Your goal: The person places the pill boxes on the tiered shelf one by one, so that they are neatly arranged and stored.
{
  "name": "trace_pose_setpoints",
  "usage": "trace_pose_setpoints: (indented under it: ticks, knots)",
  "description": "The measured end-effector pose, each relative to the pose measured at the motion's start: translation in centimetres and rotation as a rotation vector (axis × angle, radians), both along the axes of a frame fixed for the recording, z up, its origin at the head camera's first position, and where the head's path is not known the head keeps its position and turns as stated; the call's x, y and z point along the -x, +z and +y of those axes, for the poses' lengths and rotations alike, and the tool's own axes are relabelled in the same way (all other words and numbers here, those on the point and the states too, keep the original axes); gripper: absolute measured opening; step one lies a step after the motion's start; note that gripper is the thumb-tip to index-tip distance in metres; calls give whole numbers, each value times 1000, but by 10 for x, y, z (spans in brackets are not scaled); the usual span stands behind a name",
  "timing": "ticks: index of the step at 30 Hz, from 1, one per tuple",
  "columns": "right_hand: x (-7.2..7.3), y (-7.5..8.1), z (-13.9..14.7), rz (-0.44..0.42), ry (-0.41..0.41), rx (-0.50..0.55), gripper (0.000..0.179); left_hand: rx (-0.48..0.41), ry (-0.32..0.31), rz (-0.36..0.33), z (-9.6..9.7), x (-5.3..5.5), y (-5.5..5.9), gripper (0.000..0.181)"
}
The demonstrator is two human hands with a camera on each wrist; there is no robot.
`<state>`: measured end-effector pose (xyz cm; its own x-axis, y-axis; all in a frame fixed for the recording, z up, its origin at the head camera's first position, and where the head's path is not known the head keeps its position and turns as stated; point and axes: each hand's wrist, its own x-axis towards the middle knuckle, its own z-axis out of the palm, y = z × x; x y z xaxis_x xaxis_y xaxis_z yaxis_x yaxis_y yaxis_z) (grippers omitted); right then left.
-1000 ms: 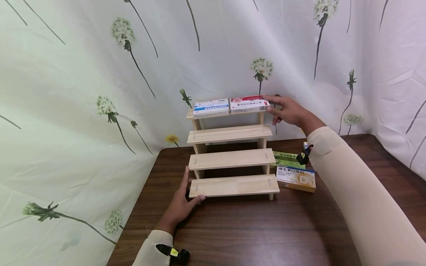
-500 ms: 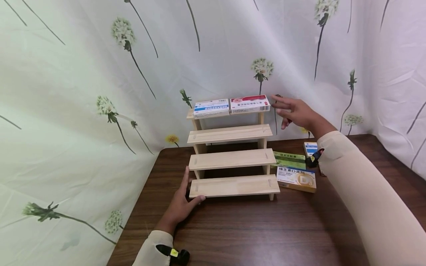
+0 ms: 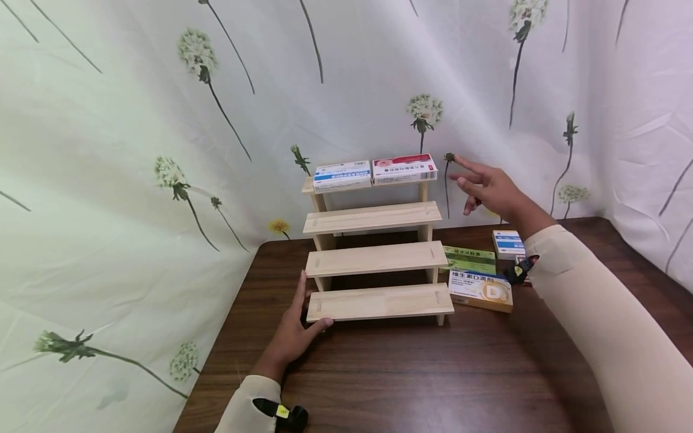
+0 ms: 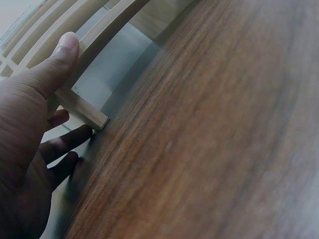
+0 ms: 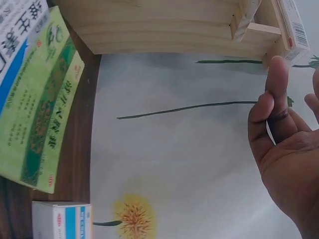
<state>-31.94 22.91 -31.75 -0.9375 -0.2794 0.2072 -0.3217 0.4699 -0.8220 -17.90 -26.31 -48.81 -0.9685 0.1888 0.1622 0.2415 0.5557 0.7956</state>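
A pale wooden step rack (image 3: 379, 258) with several shelves stands on the table. My left hand (image 3: 295, 334) holds its lower left corner, thumb at the bottom shelf's front edge and fingers along the side; the left wrist view shows this hand (image 4: 30, 114) around the shelf end. Two medicine boxes lie side by side on the top shelf: a white-and-blue box (image 3: 342, 175) at left and a white-and-red box (image 3: 404, 169) at right. My right hand (image 3: 489, 187) hovers right of the red one, fingers spread loosely, holding nothing.
Right of the rack lie a green medicine box (image 3: 468, 260), a vitamin D box (image 3: 479, 290) in front of it, and a blue-and-white box (image 3: 508, 244) behind. Another box is mostly hidden under the right wrist. A flower-print curtain (image 3: 368, 90) hangs behind the table (image 3: 379, 373).
My right hand has let go of the red-and-white box's right end and drawn away to the right. The box stays on the top shelf. My left hand keeps its place.
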Motion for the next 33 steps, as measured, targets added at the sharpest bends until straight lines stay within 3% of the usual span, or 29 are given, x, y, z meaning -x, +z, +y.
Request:
trace_pose_setpoints:
  ticks: [15, 20, 26, 33]
  knots:
    - [-21, -33, 20, -53, -24, 15, 70, 1, 2, 1, -2, -1, -2, 125]
    - [-25, -43, 26, -39, -19, -25, 68, 4, 3, 0, -3, -1, -3, 125]
    - [-33, -52, 35, -23, -38, -98, 73, -6, -9, 7, -3, 1, -4, 124]
    - [-42, -57, 46, -63, -73, -60, 80, -20, -20, 22, -3, 2, -3, 123]
